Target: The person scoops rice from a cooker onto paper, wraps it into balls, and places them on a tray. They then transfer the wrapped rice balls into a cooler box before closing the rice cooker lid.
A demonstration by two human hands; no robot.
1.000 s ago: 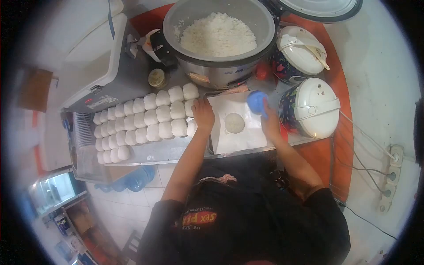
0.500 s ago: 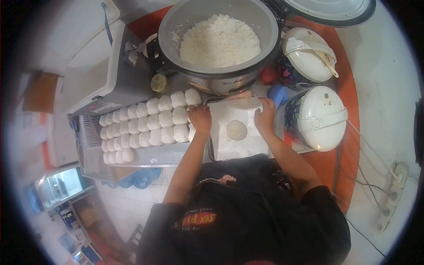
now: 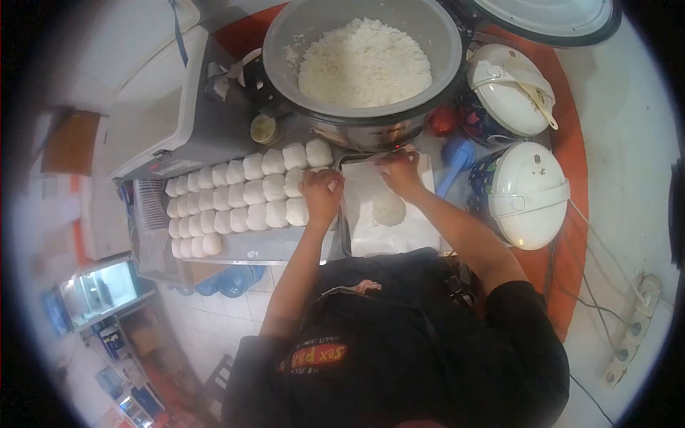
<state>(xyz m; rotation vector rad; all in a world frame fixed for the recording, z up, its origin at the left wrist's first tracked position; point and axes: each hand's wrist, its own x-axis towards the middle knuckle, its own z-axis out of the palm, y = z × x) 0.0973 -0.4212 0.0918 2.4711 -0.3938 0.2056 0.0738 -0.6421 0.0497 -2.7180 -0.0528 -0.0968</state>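
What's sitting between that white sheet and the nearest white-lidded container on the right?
The blue scoop lies between the white sheet and the container; the right forearm also crosses there, in the head view.

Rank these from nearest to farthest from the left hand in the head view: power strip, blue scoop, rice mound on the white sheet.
From the left hand:
1. Rice mound, just to its right on the white sheet.
2. Blue scoop, farther right, beyond the sheet.
3. Power strip, at the far right.
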